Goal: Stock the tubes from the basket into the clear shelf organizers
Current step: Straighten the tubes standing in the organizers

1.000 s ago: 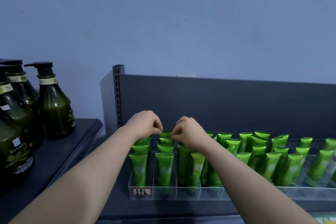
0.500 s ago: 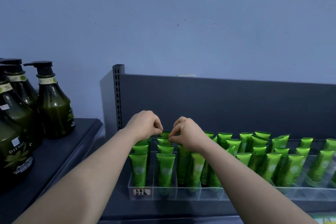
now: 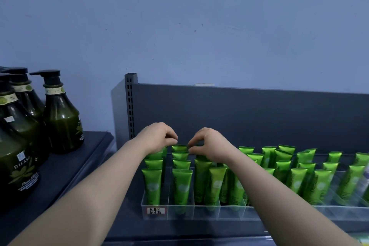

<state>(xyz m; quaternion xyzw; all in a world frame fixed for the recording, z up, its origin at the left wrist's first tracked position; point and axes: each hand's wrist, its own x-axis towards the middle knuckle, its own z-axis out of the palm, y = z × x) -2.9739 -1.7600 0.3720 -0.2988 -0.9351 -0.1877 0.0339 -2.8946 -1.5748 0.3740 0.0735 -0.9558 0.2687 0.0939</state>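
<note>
**A:** What are the hands doing?
**B:** The left hand and right hand each pinch a top corner of the rearmost green tube, which stands in the clear organizer's second lane.
**A:** And around them?
**B:** Other tubes stand in rows, crimped ends up. Dark pump bottles stand to the left.
</note>
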